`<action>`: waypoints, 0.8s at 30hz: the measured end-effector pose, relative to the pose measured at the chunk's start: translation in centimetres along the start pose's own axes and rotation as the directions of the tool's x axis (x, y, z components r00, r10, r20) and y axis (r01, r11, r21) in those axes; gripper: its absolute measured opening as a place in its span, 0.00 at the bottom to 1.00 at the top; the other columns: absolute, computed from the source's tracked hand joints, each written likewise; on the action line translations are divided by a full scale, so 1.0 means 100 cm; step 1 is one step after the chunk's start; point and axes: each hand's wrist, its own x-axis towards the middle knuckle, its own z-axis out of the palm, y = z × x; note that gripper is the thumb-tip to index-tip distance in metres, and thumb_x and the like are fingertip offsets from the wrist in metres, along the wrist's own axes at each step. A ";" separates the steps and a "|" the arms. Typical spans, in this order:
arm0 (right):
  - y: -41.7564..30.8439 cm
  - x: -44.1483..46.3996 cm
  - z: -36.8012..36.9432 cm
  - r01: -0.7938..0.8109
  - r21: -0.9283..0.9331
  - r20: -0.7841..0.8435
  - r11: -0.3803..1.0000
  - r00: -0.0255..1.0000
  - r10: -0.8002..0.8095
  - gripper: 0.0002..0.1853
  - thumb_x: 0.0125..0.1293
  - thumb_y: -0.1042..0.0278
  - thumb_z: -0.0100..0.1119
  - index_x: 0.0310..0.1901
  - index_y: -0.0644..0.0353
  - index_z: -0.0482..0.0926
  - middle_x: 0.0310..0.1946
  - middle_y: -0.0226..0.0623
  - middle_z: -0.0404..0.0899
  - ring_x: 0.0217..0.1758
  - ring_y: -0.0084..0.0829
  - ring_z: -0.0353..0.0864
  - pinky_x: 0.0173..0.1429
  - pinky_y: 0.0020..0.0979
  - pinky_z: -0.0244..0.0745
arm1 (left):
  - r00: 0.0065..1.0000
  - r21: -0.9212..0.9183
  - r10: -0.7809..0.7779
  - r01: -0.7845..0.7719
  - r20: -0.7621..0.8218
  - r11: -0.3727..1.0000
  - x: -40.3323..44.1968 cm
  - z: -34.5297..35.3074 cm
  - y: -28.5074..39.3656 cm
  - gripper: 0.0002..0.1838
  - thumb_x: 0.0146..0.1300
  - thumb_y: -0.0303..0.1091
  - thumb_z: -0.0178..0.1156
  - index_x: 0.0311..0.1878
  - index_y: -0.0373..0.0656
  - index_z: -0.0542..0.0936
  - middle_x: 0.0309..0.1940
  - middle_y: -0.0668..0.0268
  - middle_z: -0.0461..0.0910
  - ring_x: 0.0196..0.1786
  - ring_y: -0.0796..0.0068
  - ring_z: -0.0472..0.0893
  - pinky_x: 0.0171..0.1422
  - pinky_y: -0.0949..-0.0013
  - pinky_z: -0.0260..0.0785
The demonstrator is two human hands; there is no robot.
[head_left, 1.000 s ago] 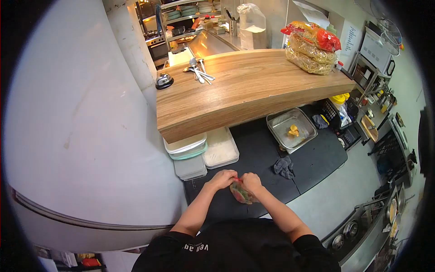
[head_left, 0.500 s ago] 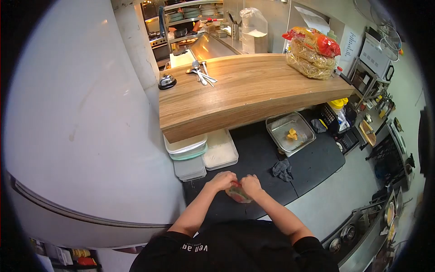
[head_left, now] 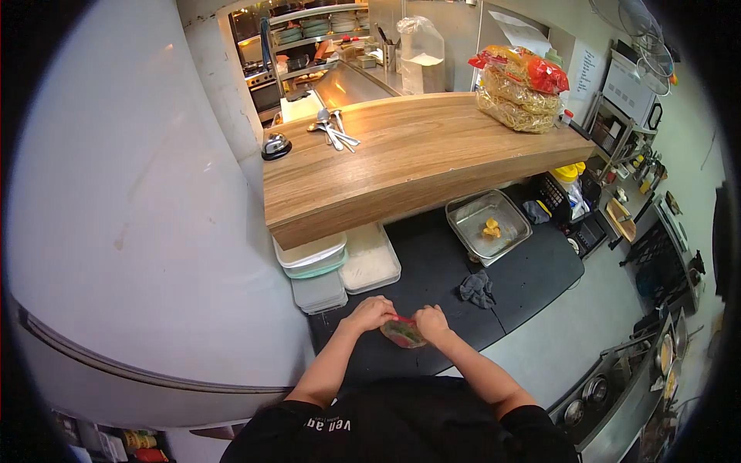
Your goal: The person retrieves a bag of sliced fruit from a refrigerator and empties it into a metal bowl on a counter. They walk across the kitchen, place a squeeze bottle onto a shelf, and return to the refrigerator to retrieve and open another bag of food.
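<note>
A small clear plastic bag (head_left: 403, 335) with a red strip along its top and something green and reddish inside is at the near edge of the black worktop (head_left: 421, 266). My left hand (head_left: 373, 313) pinches the left end of the red strip. At the strip's right end, the fingers of my right hand (head_left: 432, 321) are closed on it too. Between the two hands the strip runs taut. What exactly is in the bag is too blurred to make out.
Stacked lidded containers (head_left: 318, 290) and a white-topped tray (head_left: 370, 266) stand behind my left hand. A dark cloth (head_left: 478, 289) and a metal pan (head_left: 464, 219) holding yellowish food lie to the right. Overhanging the worktop is a wooden shelf (head_left: 417, 143) with spoons (head_left: 337, 134) and noodle packs (head_left: 519, 100).
My hands have moved slightly apart, and more of the red strip shows between them. The whole view has shifted a little, with the surroundings sliding left.
</note>
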 end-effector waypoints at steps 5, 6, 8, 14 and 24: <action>-0.008 0.008 0.007 0.040 -0.086 0.005 0.996 0.999 -0.040 0.09 0.58 0.62 0.55 0.30 0.53 0.84 0.30 0.35 0.82 0.43 0.34 0.80 0.51 0.40 0.70 | 1.000 0.043 -0.015 0.013 0.028 0.999 0.008 -0.008 0.022 0.09 0.53 0.35 0.62 0.38 0.46 0.84 0.38 0.65 0.80 0.50 0.61 0.75 0.60 0.46 0.62; -0.011 0.009 0.007 0.041 -0.160 -0.007 0.986 0.999 -0.043 0.09 0.58 0.60 0.56 0.31 0.50 0.84 0.31 0.32 0.82 0.43 0.33 0.80 0.51 0.40 0.71 | 0.995 0.138 -0.033 0.019 0.098 0.990 0.012 -0.004 0.023 0.10 0.53 0.37 0.63 0.38 0.46 0.84 0.39 0.66 0.80 0.52 0.63 0.74 0.62 0.46 0.59; -0.011 0.007 0.008 0.027 -0.132 -0.013 0.991 1.000 -0.029 0.08 0.57 0.59 0.57 0.30 0.50 0.84 0.31 0.32 0.82 0.43 0.33 0.80 0.52 0.40 0.71 | 0.993 0.257 -0.044 0.015 0.110 0.966 0.015 0.005 0.025 0.10 0.52 0.39 0.64 0.35 0.46 0.83 0.36 0.67 0.78 0.51 0.65 0.74 0.64 0.48 0.58; 0.016 -0.017 -0.006 -0.108 -0.057 0.114 0.993 0.987 0.114 0.11 0.58 0.56 0.59 0.31 0.52 0.84 0.30 0.36 0.82 0.40 0.38 0.82 0.49 0.40 0.75 | 0.999 0.108 -0.048 0.046 0.015 0.993 -0.001 -0.005 0.009 0.06 0.51 0.35 0.64 0.30 0.45 0.84 0.33 0.63 0.79 0.48 0.61 0.75 0.58 0.53 0.63; 0.031 -0.014 0.013 -0.043 0.149 0.036 0.988 0.999 0.038 0.11 0.61 0.57 0.58 0.31 0.55 0.83 0.28 0.43 0.81 0.35 0.45 0.82 0.41 0.41 0.78 | 0.914 0.075 -0.348 0.339 0.209 0.938 -0.005 -0.021 0.028 0.13 0.48 0.40 0.68 0.37 0.45 0.84 0.40 0.60 0.80 0.52 0.60 0.77 0.62 0.47 0.61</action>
